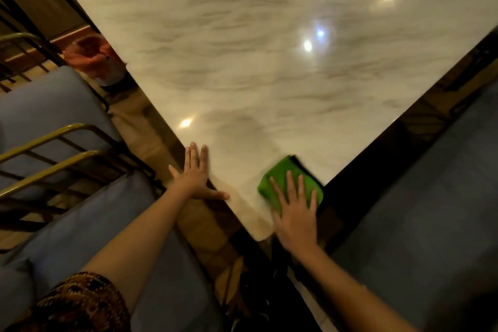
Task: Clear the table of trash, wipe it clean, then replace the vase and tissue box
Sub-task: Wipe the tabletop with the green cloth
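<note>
A glossy white marble table (269, 62) fills the view, its near corner pointing at me. My right hand (295, 213) lies flat, fingers spread, pressing a folded green cloth (283, 178) onto the table's right edge near that corner. My left hand (195, 174) rests flat on the left edge, fingers apart, thumb along the rim, holding nothing. No vase, tissue box or trash shows on the tabletop.
Blue-cushioned chairs with brass frames (54, 143) stand close on the left. A pink bag-like object (91, 59) sits on the floor by the table's left edge. A dark blue seat (431, 197) lies to the right.
</note>
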